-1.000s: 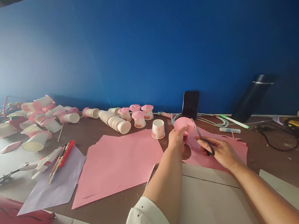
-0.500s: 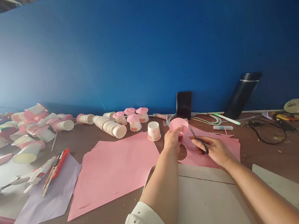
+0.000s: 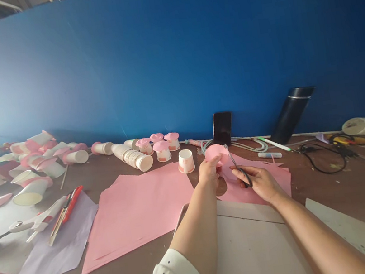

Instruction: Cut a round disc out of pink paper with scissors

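Observation:
My left hand (image 3: pixel 212 169) pinches a round pink paper disc (image 3: pixel 214 151) by its near side. In my right hand (image 3: pixel 257 180) is a pair of scissors (image 3: pixel 237 165) with dark handles; the blades reach the disc's right edge. Beneath both hands lies a pink sheet (image 3: pixel 272 187) with a round hole cut in it. A single white paper cup (image 3: pixel 185 161) stands upright left of the disc. Behind it, several small cups with pink paper tops (image 3: pixel 162 147) stand together, beside a stack of nested paper cups (image 3: pixel 134 157) on its side.
Pink sheets (image 3: pixel 141 207) lie left of my arm. Further left are a purple sheet (image 3: pixel 57 238), a red utility knife (image 3: pixel 66 209), a white glue gun (image 3: pixel 45 215) and a heap of cups (image 3: pixel 33 191). A phone (image 3: pixel 223 128) and black flask (image 3: pixel 292 116) lean on the blue wall.
The view has shifted slightly, so the table things sit a little further left. My hands keep their hold on the disc and the scissors, with the blades still at its edge.

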`<state>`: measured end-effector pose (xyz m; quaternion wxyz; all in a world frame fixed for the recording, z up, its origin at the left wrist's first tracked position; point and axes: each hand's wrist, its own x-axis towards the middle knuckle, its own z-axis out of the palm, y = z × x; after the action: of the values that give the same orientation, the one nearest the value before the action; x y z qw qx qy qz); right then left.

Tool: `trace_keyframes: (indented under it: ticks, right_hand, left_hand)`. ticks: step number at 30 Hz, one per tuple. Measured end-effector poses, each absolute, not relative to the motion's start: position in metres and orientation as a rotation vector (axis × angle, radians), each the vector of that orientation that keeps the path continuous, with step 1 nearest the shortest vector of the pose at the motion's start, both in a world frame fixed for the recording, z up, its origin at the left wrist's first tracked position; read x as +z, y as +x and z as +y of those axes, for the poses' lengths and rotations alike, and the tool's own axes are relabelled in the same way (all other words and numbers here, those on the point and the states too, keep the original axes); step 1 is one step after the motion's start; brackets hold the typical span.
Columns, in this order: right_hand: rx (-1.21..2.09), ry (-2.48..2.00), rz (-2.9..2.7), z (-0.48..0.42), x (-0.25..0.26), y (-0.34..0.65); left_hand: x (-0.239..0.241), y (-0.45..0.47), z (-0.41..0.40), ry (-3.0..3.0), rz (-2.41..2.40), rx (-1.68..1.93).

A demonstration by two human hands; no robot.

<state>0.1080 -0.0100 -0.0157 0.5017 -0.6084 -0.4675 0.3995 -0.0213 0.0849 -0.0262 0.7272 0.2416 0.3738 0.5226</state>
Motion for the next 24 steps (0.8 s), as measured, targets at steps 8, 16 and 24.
trace_keyframes:
  ticks: [8,16,24]
  right_hand:
    - [0.943,-1.501,-1.143,-0.0117,-0.0113,0.1065]
    - [0.899,-1.55,-1.179,-0.0125,-0.007,0.1051]
    - [0.923,-1.533,-1.163,-0.0123,-0.0093,0.1062]
  left_hand:
    - [-0.0289,-0.0209,0.087,0.518,0.835,1.145]
    - [-0.0249,-0.0198,0.0856,0.499,0.836,1.155]
    - [-0.0213,-0.0205,0.0832,0.486,0.85,1.165]
